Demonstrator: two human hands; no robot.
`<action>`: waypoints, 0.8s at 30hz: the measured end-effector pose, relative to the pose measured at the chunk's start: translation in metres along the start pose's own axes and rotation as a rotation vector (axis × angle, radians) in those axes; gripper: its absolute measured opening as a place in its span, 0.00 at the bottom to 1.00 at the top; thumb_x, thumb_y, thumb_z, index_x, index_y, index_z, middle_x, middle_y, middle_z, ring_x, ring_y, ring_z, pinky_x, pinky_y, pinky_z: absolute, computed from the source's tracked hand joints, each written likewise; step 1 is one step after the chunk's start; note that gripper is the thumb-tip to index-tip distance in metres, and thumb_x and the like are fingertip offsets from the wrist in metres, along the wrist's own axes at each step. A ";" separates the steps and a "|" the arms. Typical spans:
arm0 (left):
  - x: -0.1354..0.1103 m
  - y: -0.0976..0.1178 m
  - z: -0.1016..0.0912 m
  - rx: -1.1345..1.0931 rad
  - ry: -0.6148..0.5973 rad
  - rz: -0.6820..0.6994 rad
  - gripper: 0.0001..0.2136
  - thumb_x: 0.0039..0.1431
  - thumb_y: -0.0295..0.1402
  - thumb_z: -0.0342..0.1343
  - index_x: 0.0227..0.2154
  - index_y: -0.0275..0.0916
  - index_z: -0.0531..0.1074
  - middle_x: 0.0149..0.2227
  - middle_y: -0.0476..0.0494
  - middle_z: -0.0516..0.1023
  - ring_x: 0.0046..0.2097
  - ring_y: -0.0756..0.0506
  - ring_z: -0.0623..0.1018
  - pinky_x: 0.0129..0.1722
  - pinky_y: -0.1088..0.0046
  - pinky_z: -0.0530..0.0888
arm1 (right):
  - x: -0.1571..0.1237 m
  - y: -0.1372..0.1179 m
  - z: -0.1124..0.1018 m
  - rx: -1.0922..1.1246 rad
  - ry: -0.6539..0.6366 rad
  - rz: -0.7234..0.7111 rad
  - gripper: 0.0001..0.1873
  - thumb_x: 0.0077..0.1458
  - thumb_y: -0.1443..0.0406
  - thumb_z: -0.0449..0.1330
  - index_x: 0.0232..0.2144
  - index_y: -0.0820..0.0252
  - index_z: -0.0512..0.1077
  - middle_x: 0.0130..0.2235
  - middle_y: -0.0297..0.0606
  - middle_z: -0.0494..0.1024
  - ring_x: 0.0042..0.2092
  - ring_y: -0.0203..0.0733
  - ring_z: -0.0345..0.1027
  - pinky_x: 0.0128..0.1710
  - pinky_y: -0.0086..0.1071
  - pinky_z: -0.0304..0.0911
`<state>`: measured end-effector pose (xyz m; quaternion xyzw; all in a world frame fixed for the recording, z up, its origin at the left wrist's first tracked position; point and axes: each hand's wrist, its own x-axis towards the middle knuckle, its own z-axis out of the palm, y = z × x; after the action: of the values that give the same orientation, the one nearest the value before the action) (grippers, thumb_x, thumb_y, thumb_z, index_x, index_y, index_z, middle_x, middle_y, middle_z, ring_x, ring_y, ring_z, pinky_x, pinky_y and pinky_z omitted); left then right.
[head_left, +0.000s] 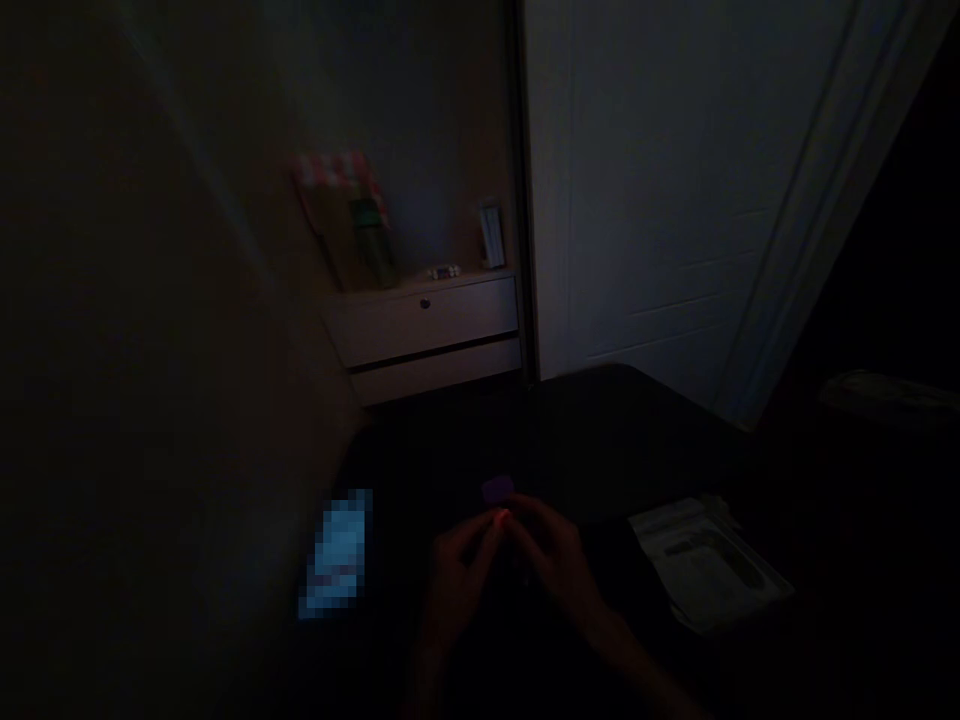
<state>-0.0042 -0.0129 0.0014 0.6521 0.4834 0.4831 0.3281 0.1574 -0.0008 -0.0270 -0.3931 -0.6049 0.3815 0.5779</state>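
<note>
A small, red-glowing object (502,517) is pinched where the fingertips of the left hand (457,568) and the right hand (556,552) meet; from my remote view, its outline and material are lost in the dark. Just beyond it I see a small, flat-looking purple piece (497,489) with rounded corners, set roughly crosswise; whether held or lying free, I cannot tell.
</note>
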 end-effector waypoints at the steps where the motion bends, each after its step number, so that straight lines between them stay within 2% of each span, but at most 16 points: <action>1: 0.000 -0.001 0.000 0.008 0.001 0.015 0.15 0.67 0.42 0.58 0.48 0.42 0.83 0.48 0.40 0.86 0.49 0.38 0.85 0.52 0.62 0.80 | 0.000 0.001 0.000 0.008 -0.012 0.003 0.18 0.65 0.54 0.62 0.53 0.54 0.77 0.44 0.41 0.83 0.29 0.38 0.77 0.23 0.28 0.73; 4: 0.000 -0.001 0.000 0.040 -0.006 0.055 0.14 0.68 0.42 0.57 0.47 0.43 0.84 0.49 0.40 0.86 0.50 0.38 0.84 0.53 0.62 0.79 | -0.001 0.003 0.002 0.019 -0.052 0.026 0.18 0.67 0.54 0.61 0.53 0.55 0.77 0.43 0.41 0.83 0.26 0.36 0.75 0.19 0.27 0.70; 7: 0.000 -0.001 -0.001 0.073 -0.015 0.074 0.14 0.68 0.41 0.57 0.48 0.44 0.84 0.49 0.40 0.86 0.50 0.38 0.84 0.52 0.62 0.79 | -0.002 0.002 0.002 -0.020 -0.060 0.006 0.15 0.68 0.55 0.59 0.49 0.55 0.78 0.42 0.40 0.83 0.26 0.36 0.75 0.21 0.27 0.70; 11: 0.000 0.000 0.000 0.107 -0.019 0.104 0.14 0.69 0.40 0.56 0.48 0.44 0.84 0.47 0.40 0.86 0.47 0.39 0.84 0.49 0.64 0.79 | -0.002 -0.002 0.001 -0.107 -0.012 -0.090 0.10 0.68 0.58 0.60 0.46 0.54 0.78 0.41 0.39 0.83 0.35 0.41 0.79 0.35 0.31 0.75; 13: 0.000 0.000 0.000 0.134 0.005 0.142 0.13 0.69 0.39 0.55 0.47 0.44 0.84 0.46 0.40 0.87 0.47 0.39 0.84 0.49 0.63 0.79 | -0.001 -0.004 0.001 -0.144 0.015 -0.146 0.08 0.67 0.60 0.60 0.44 0.54 0.78 0.42 0.38 0.83 0.41 0.44 0.80 0.42 0.34 0.75; 15: 0.001 0.000 0.001 0.159 0.011 0.182 0.13 0.70 0.39 0.55 0.47 0.43 0.84 0.46 0.40 0.87 0.46 0.40 0.84 0.49 0.63 0.79 | -0.001 -0.004 0.002 -0.163 0.028 -0.170 0.08 0.67 0.61 0.60 0.44 0.55 0.77 0.42 0.38 0.83 0.43 0.44 0.79 0.45 0.34 0.73; 21: 0.001 -0.001 0.000 0.209 -0.008 0.240 0.14 0.71 0.38 0.53 0.50 0.43 0.83 0.44 0.39 0.87 0.43 0.42 0.85 0.45 0.66 0.79 | -0.004 -0.005 0.005 -0.184 0.042 -0.133 0.07 0.67 0.60 0.60 0.41 0.55 0.76 0.39 0.37 0.83 0.40 0.42 0.79 0.42 0.32 0.71; 24: 0.000 -0.002 0.000 0.227 -0.024 0.246 0.14 0.71 0.37 0.54 0.51 0.44 0.82 0.47 0.39 0.86 0.45 0.42 0.84 0.48 0.65 0.79 | -0.004 -0.006 0.005 -0.178 0.049 -0.086 0.08 0.66 0.59 0.60 0.39 0.56 0.76 0.38 0.37 0.83 0.37 0.42 0.78 0.38 0.32 0.71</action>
<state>-0.0048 -0.0121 -0.0003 0.7450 0.4472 0.4543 0.1965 0.1518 -0.0068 -0.0229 -0.4260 -0.6383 0.2913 0.5711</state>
